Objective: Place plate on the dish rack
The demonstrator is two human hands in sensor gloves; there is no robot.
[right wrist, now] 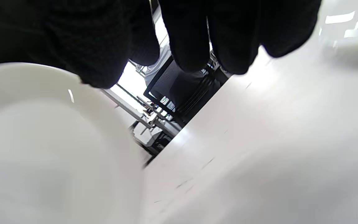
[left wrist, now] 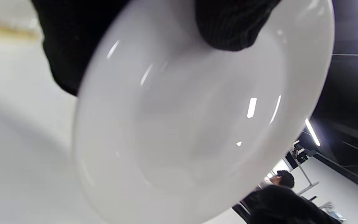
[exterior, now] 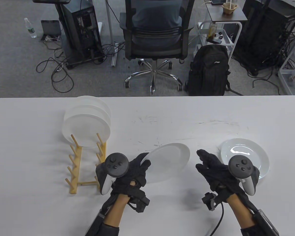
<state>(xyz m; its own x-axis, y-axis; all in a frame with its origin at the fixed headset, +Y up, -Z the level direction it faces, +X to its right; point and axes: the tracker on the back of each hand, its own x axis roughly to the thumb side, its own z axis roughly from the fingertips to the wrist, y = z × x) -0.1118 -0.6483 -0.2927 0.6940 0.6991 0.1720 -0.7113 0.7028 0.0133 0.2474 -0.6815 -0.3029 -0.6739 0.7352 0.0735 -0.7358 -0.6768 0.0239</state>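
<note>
The left hand (exterior: 129, 172) in its black sensor glove grips a round white ceramic plate (exterior: 167, 162) by its near rim, thumb on the upper face; the plate is tilted and lifted off the white counter (exterior: 162, 118), between both hands; the right hand (exterior: 215, 169) hovers just beside it, fingers spread and holding nothing; a pale wooden peg dish rack (exterior: 84, 164) stands left, three white plates (exterior: 88, 123) upright in its far slots; another glossy white plate (exterior: 245, 153) lies flat at right.
</note>
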